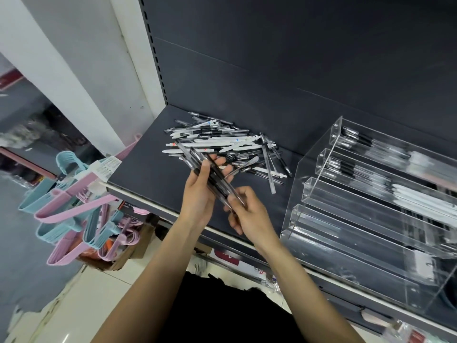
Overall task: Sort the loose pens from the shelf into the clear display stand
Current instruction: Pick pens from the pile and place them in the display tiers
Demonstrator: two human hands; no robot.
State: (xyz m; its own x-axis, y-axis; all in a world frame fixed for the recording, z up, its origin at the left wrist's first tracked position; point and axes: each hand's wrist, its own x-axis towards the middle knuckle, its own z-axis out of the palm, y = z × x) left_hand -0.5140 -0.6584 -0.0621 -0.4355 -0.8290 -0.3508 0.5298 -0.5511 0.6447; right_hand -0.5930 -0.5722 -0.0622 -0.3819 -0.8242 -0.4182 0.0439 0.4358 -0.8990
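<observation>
Fingers (207,167) of the left hand (197,191) curl round a bundle (214,180) of clear black-ink pens; the right hand (247,214) pinches the bundle's near end.

The bundle is held slanting just above the dark shelf (148,169), at the near edge of the pile (222,144) of loose pens; the stand (371,219) sits to the right, its upper tiers holding pens; pink and blue hangers (74,206) hang at left below the shelf.
</observation>
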